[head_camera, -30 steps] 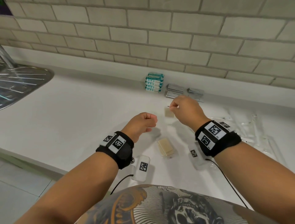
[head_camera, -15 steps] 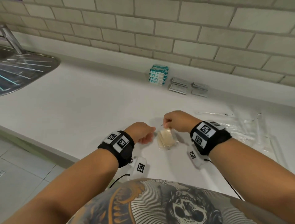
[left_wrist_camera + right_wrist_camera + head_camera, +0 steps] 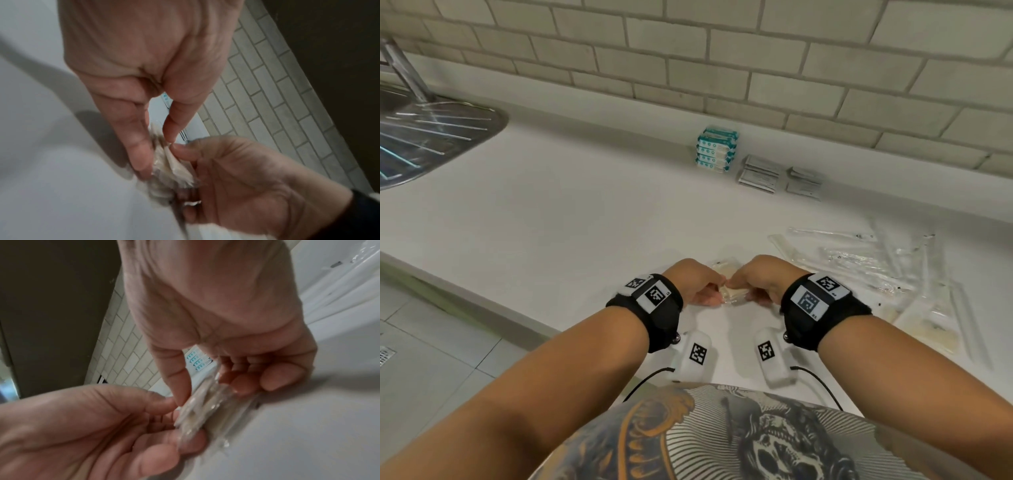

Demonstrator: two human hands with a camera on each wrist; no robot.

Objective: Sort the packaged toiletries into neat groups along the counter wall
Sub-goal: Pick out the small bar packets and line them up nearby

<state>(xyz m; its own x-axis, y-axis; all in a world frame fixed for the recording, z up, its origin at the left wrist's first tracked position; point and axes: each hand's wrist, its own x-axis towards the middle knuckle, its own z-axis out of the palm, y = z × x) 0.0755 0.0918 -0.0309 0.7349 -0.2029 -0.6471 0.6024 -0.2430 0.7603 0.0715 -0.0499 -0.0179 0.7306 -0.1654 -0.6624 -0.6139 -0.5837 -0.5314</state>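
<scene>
A small stack of clear-wrapped beige packets [image 3: 734, 292] sits near the counter's front edge, between my two hands. My left hand [image 3: 712, 297] pinches its left side with thumb and fingers, and my right hand [image 3: 750, 295] grips its right side. The left wrist view shows my left hand [image 3: 162, 146] closed on the crinkled packets [image 3: 174, 164], thumb against the top. In the right wrist view my right hand [image 3: 207, 391] curls round the same packets [image 3: 205, 412]. Against the wall stand a teal box stack [image 3: 717, 150] and two piles of grey sachets [image 3: 758, 174].
Long clear packets [image 3: 876, 260] lie scattered at the right, with flat beige packets [image 3: 924, 329] nearer the front. A steel sink drainer [image 3: 431, 137] is at the far left. The white counter [image 3: 568, 222] ends in a front edge at the lower left, above a tiled floor.
Both hands came back from mid-counter toward the front edge. The right hand brought a small packet down onto the beige stack, and the left hand closed in on the stack's other side.
</scene>
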